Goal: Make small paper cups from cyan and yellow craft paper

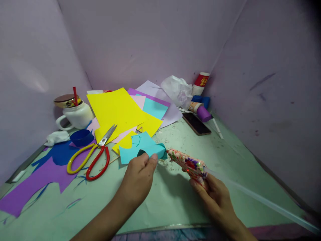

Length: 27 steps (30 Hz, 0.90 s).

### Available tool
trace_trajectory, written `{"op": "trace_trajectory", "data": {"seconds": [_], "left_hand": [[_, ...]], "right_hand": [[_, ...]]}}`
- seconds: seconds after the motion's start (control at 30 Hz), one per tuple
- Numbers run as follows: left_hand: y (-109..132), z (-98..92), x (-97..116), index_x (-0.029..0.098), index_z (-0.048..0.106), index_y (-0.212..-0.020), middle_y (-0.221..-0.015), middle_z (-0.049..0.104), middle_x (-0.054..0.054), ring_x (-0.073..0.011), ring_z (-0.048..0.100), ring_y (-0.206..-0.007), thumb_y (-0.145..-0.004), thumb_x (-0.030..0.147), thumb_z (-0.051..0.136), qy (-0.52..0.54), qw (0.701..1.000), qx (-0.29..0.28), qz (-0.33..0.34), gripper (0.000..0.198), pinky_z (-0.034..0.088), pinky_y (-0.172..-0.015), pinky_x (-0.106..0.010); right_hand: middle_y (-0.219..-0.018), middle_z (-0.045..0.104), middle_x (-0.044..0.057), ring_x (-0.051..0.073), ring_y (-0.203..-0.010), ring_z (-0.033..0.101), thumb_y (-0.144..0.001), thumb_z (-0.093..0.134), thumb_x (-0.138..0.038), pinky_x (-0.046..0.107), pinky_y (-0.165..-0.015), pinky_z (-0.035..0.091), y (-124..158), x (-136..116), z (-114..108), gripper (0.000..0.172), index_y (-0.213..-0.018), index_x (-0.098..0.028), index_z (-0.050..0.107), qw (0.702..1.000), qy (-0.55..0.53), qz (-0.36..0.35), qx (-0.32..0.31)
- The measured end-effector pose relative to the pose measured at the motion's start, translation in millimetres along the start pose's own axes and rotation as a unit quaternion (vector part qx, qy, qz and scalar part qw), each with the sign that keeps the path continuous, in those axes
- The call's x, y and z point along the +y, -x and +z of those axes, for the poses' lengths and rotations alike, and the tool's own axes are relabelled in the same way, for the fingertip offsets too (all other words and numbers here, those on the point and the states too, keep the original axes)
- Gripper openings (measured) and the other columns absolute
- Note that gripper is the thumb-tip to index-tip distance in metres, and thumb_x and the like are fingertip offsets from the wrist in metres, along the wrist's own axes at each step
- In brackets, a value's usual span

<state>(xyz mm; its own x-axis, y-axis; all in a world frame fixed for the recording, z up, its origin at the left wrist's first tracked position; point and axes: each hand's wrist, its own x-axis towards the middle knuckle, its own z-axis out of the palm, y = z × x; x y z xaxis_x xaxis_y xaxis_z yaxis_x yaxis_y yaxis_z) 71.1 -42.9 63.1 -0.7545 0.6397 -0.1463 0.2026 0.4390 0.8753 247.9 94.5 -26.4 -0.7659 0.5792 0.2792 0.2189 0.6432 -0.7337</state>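
Head view: inside table edge [164, 227], left hand [140, 174] tight on paper [155, 150], right hand [217, 197] round glue gun [189, 163]

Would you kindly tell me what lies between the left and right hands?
In the head view, the outer end of the blue paper piece and the front of the floral glue gun lie there.

passable: front-centre tabletop [170, 207] | obstacles: scissors [102, 142] left; yellow paper [116, 112], phone [197, 124] behind; glue stick [263, 199] right

glue gun [189, 163]: glossy | light-blue piece [156, 152]: matt paper | scissor blades [108, 135]: shiny metal
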Motion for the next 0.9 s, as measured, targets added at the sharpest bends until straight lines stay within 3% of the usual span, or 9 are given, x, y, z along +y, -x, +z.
{"op": "trace_trajectory", "data": {"seconds": [0.33,0.53,0.67,0.9], "left_hand": [[5,4.4,-7,0.023,0.025,-0.050,-0.050,0.034,0.004,-0.0129,0.030,-0.052,-0.077,0.052,0.038,-0.057,0.998,0.000,0.041,0.041,0.021,-0.053,-0.030],[5,6.0,-6,0.023,0.026,-0.051,-0.051,0.033,0.004,-0.0131,0.030,-0.053,-0.077,0.052,0.038,-0.062,0.997,-0.002,0.048,0.041,0.022,-0.054,-0.029],[4,3.9,-6,0.023,0.023,-0.051,-0.051,0.029,0.004,-0.0126,0.028,-0.052,-0.075,0.054,0.037,-0.050,0.998,0.000,0.032,0.042,0.021,-0.052,-0.029],[1,1.9,-7,0.024,0.022,-0.052,-0.054,0.024,0.005,-0.0116,0.025,-0.053,-0.072,0.057,0.037,-0.018,1.000,-0.002,0.010,0.042,0.021,-0.051,-0.029]], "right_hand": [[-0.053,0.047,-0.004,0.010,-0.042,0.041,-0.087,0.052,-0.029,0.020,-0.040,0.036,-3,-11,0,0.022,-0.092,-0.014,0.068,0.997,0.036,-0.038,0.062],[-0.054,0.050,-0.003,0.010,-0.044,0.044,-0.085,0.052,-0.029,0.020,-0.041,0.038,-6,-18,-1,0.022,-0.080,-0.015,0.068,0.998,0.010,-0.020,0.060],[-0.048,0.043,-0.004,0.009,-0.040,0.038,-0.083,0.052,-0.030,0.020,-0.037,0.034,-8,-24,-1,0.022,-0.075,-0.016,0.066,0.997,0.002,-0.016,0.077],[-0.050,0.042,-0.005,0.009,-0.042,0.037,-0.085,0.052,-0.030,0.019,-0.038,0.033,-6,-20,0,0.021,-0.071,-0.017,0.062,0.999,-0.002,-0.019,0.051]]}}
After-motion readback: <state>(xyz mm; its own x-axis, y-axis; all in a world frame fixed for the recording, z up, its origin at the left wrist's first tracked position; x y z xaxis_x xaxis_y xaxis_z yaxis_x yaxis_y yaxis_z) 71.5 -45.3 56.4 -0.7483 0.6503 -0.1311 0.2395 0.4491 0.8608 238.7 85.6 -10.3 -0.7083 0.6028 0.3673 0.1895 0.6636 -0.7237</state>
